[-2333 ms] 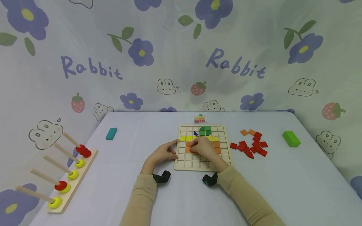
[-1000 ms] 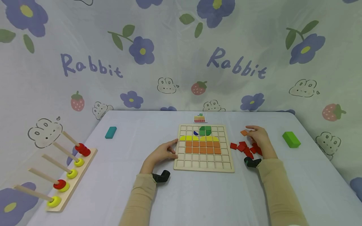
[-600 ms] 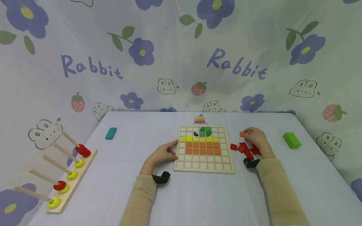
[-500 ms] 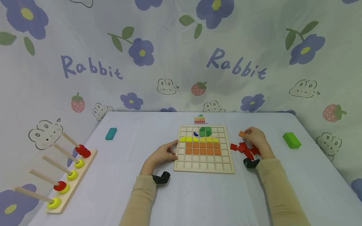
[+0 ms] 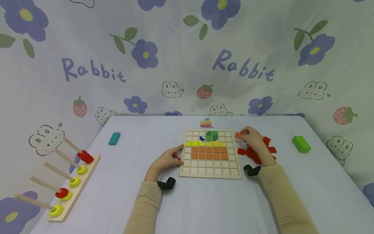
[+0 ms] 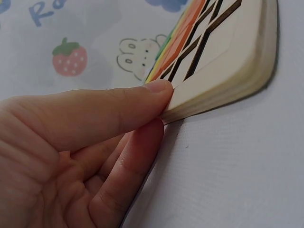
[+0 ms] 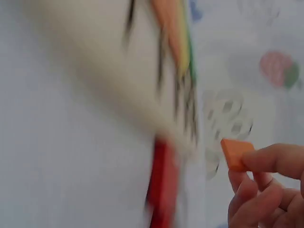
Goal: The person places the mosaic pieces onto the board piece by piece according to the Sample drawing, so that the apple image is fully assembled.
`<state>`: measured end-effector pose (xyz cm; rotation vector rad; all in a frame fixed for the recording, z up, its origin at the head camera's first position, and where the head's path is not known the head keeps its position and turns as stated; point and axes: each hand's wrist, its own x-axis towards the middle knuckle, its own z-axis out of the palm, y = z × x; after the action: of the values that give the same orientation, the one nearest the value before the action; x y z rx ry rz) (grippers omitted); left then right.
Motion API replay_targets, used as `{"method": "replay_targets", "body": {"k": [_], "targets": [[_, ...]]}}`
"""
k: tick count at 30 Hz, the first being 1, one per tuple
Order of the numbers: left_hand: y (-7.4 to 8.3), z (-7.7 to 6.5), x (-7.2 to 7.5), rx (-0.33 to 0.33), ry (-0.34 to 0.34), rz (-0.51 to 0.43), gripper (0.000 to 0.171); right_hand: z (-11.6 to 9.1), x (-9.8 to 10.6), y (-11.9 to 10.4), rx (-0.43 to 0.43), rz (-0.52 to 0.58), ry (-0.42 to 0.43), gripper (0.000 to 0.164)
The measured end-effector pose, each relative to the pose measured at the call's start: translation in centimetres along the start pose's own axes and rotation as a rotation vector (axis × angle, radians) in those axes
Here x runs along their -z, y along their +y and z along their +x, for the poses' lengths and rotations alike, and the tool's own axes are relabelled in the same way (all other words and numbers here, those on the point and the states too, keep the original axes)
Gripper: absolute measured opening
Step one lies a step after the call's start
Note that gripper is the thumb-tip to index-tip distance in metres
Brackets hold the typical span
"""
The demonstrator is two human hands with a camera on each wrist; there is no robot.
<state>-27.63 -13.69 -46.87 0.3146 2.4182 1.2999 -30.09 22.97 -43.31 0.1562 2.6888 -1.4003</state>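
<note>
A wooden grid board [image 5: 210, 172] lies mid-table, bearing green pieces [image 5: 212, 136], a small blue piece [image 5: 202, 138], a yellow row [image 5: 205, 143] and two rows of orange tiles [image 5: 209, 153]. At its left edge my left hand [image 5: 168, 158] holds the board; in the left wrist view the thumb [image 6: 156, 90] lies on the rim with a curled finger just below. My right hand [image 5: 253, 139] pinches an orange square tile [image 7: 233, 153] in the air by the board's upper right edge. Beneath that forearm, red pieces [image 5: 272, 149] are partly hidden.
Behind the board lies a small picture card [image 5: 206, 122]. A teal block [image 5: 114, 138] is at the far left, a green block [image 5: 301, 144] at the far right. A peg stand [image 5: 83, 177] with red and yellow beads stands along the left side.
My right hand went from the orange tiles on the board to the loose pieces at right, took up an orange tile, and has carried it leftward to the board's edge. My left hand stayed put.
</note>
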Motion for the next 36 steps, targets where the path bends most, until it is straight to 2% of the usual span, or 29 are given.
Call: {"method": "replay_targets", "body": {"k": [5,9,13,21,29,36], "targets": [[0.1,-0.1,0.0,0.01,0.011,-0.002,0.08,-0.1,-3.8,-3.9,-0.026,0.247,-0.143,0.029],[-0.1,0.0,-0.2,0.005,0.012,-0.001,0.081,-0.4,-7.2,-5.9,-0.047,0.419,-0.228,0.027],[0.0,0.0,-0.3,-0.003,0.006,0.003,0.08,-0.6,-10.1,-7.2,-0.051,0.491,-0.265,0.024],[0.4,-0.2,-0.1,-0.01,0.0,0.015,0.079,-0.3,-13.9,-8.8,0.033,0.276,-0.257,0.011],[0.1,-0.1,0.0,-0.046,-0.012,0.032,0.078,-0.2,-15.5,-9.0,0.256,-0.151,-0.145,0.004],[-0.2,0.0,0.1,-0.042,-0.008,0.038,0.079,-0.5,-15.7,-9.1,0.287,-0.249,-0.117,0.005]]}}
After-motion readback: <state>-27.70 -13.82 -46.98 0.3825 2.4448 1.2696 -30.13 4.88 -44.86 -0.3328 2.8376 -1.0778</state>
